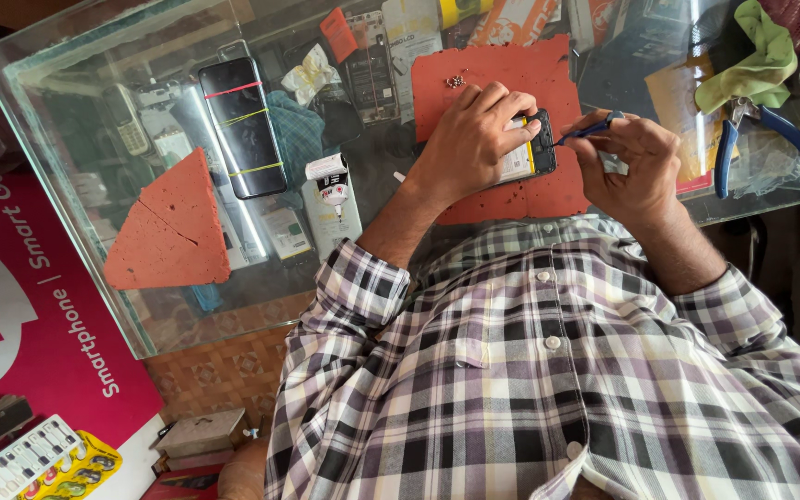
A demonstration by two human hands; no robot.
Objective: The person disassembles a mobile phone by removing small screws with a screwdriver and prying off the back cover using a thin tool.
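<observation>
Glass tabletop (pixel 67 139) over a display case carries a red rubber work mat (pixel 493 83), and on it lies an opened black smartphone with its back removed (pixel 528 153), a yellow-edged pale battery showing inside. The left hand (pixel 469 139) lies over the phone, fingers curled and pressed down on its body to pin it to the mat. The right hand (pixel 631 167) pinches a thin blue-handled pointed tool (pixel 585 131), its tip touching the phone's right edge. Judging by this, work inside the open phone is under way; the tool tip needs steady, fine placement. Blue-handled pliers (pixel 743 134) and a green cloth (pixel 756 56) lie further right.
</observation>
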